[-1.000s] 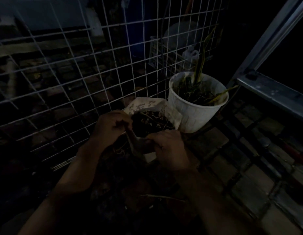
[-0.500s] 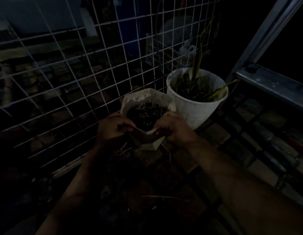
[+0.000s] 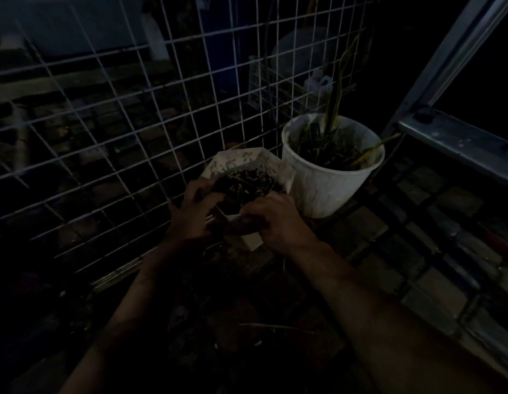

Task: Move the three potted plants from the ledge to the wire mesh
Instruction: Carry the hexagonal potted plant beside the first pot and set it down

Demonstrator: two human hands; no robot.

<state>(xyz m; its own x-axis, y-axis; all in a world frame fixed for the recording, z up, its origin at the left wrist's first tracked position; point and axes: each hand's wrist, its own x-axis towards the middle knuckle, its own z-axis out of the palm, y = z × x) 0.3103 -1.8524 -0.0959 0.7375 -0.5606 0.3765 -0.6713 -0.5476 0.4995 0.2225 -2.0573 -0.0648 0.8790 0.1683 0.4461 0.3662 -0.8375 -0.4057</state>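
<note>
The scene is very dark. A white angular pot (image 3: 241,163) filled with dark soil and dry roots stands against the wire mesh (image 3: 127,132). My left hand (image 3: 190,214) grips its near left rim. My right hand (image 3: 275,220) grips its near right rim. Just to the right, touching it, stands a round white pot (image 3: 326,186) with long yellow-green leaves, also against the mesh. A third pot is not visible.
A tiled ledge (image 3: 417,251) runs to the right. A grey metal frame (image 3: 460,137) crosses the upper right corner. Behind the mesh I make out a white crate (image 3: 275,89) and a blue upright shape (image 3: 221,52).
The angular pot moved up and toward the mesh with both hands on its rim, and now stands closer to the round pot. My right hand shifted from the pot's near side to its rim.
</note>
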